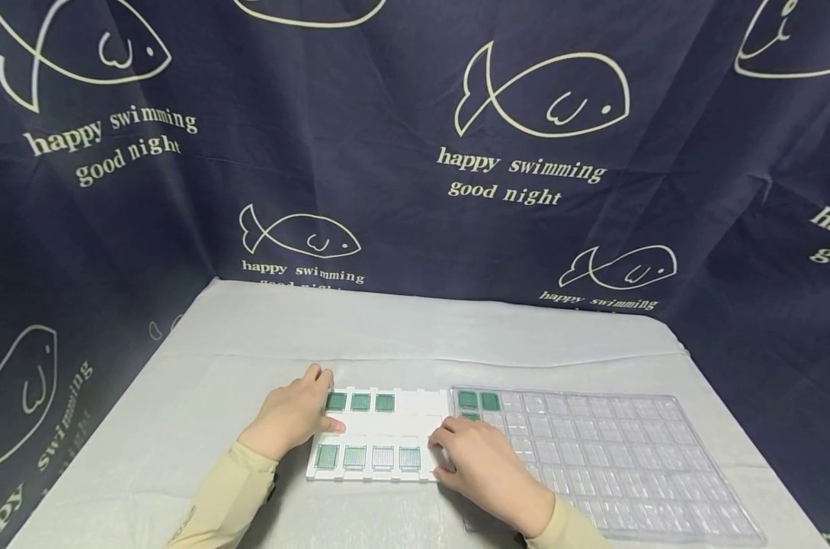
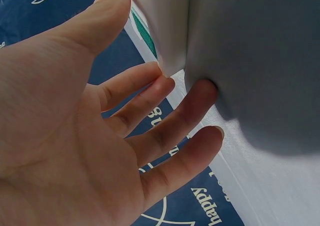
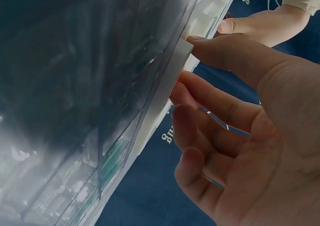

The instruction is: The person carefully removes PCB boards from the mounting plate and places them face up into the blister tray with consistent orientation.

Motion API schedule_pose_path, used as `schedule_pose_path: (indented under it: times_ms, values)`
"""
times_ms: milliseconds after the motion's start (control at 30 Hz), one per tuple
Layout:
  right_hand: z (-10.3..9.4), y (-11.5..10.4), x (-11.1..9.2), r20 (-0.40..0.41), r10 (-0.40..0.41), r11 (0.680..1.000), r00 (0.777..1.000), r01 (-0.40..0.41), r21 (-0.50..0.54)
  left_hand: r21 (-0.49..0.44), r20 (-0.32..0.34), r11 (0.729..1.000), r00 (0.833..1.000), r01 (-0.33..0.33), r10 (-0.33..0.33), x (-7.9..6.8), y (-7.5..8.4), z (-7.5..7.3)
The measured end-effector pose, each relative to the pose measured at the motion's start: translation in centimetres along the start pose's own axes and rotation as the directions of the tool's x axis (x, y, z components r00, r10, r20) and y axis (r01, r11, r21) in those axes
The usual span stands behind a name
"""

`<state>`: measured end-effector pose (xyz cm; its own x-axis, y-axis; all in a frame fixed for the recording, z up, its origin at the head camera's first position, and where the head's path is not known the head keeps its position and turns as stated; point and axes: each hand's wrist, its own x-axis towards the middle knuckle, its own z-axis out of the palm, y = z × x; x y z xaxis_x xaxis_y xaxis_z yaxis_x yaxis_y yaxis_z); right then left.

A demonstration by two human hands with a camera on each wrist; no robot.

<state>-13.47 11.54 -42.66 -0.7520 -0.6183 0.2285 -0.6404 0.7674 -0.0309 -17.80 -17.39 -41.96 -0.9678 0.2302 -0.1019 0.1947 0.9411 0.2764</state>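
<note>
A dark blue curtain (image 1: 401,114) printed with outlined fish and the words "happy swimming good night" rises behind a table (image 1: 332,324) covered in pale cloth. On the cloth, a clear compartment tray (image 1: 637,457) spreads to the right, and just beside its left edge lies the smaller white tray (image 1: 376,425), directly before me. I hold the white tray from both ends: my right hand (image 1: 486,465) pinches its right edge between thumb and index finger, the other fingers curled below, while my left hand (image 1: 291,412) grips the left end, thumb on top, fingers spread toward the far corner. Smallest are the green squares: three (image 1: 360,402) in the white tray's far row, four paler ones (image 1: 354,457) in its near row, and three (image 1: 490,401) in the clear tray's nearest corner to the white tray's far end, one partly hidden by my right hand.
</note>
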Motion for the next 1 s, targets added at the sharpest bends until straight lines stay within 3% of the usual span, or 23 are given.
schedule_pose_path:
  times_ms: [333, 600, 1000]
  values:
    - [-0.2, 0.0, 0.1, 0.025, 0.022, 0.999, 0.999, -0.023, 0.025, -0.012, -0.004, 1.0, 1.0, -0.001, 0.001, -0.1, 0.0, 0.2]
    - [-0.3, -0.7, 1.1, -0.003, 0.045, 0.998, 0.999, -0.045, 0.049, 0.003, -0.02, 1.0, 1.0, -0.004, 0.004, 0.1, -0.3, 0.3]
    - [0.6, -2.4, 1.5, 0.035, -0.029, 0.999, 0.999, 0.028, 0.029, 0.005, -0.019, 1.0, 1.0, -0.014, 0.014, 0.1, -0.3, 0.3]
